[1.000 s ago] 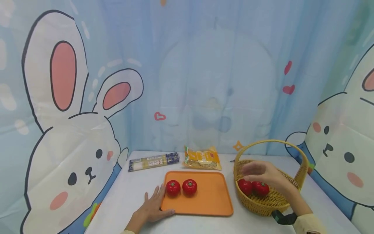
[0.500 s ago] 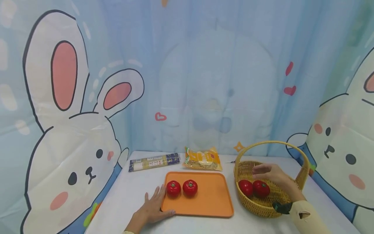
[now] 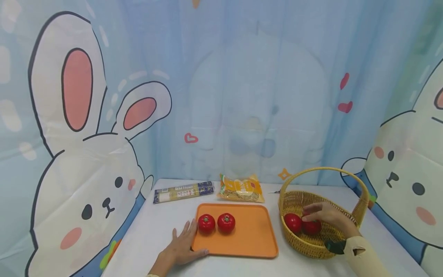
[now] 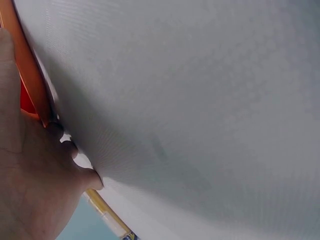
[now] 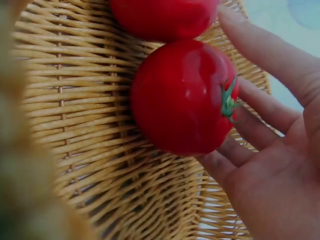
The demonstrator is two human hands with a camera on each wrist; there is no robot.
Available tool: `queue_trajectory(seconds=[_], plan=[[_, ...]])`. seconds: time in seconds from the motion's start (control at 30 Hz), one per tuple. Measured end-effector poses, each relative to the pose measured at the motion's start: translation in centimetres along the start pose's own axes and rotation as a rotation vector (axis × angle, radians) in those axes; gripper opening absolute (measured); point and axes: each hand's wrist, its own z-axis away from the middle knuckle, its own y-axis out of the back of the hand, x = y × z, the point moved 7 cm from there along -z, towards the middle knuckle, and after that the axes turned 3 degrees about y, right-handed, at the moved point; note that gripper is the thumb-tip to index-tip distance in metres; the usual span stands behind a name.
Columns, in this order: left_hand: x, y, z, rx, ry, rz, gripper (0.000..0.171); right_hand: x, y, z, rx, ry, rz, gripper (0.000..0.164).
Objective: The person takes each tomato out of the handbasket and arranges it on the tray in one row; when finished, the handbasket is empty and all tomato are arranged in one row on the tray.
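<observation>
Right hand (image 3: 322, 214): over the inside of the basket, palm toward the right basket tomato; its fingers (image 5: 260, 97) are parted and loosely bent around that tomato, and I cannot tell whether they press on it.
Right basket tomato (image 5: 185, 100): within the curve of the right hand, lying on the woven wicker, its green stem turned toward the palm.
Left basket tomato (image 3: 293, 222): in the basket too, touching its neighbour; one fingertip of the right hand comes close to it.
Left hand (image 3: 182, 246): laid flat at the tray's left side, fingers straight and spread, thumb stretched along the near edge; it grasps nothing.
Tray (image 3: 250, 236): orange, rectangular, to the left of the basket and apart from it.
Tray tomatoes: a left one (image 3: 206, 224) and a right one (image 3: 226, 223), side by side near the tray's left end, stems up; the left one sits just beside the left fingertips.
Basket (image 3: 302, 247): yellow-brown wicker, upright, with a tall arched handle (image 3: 322, 168).
Right sleeve (image 3: 368, 259): pale, with a dark piece (image 3: 335, 246) at the wrist.
Packets: a long blue and gold one (image 3: 184, 192) and a yellow bag (image 3: 241, 189), both lying behind the tray.
Table (image 3: 238, 267): white, under everything.
Curtain (image 3: 256, 84): light blue, printed with rabbits, behind the table.
</observation>
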Motion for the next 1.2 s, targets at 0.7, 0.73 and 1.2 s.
queue_trajectory(seconds=[0.7,0.73,1.2], plan=[[0.1,0.4,-0.1,-0.005,0.01,0.0,0.115,2.3,-0.2,0.2,0.007,-0.06,0.008,0.083],[0.0,0.4,-0.1,-0.006,0.011,0.0,0.115,2.3,-0.2,0.2,0.005,-0.066,0.002,0.082],[-0.4,-0.1,-0.2,0.0,-0.003,0.022,0.118,2.0,0.0,0.5,0.0,-0.084,-0.006,0.076]])
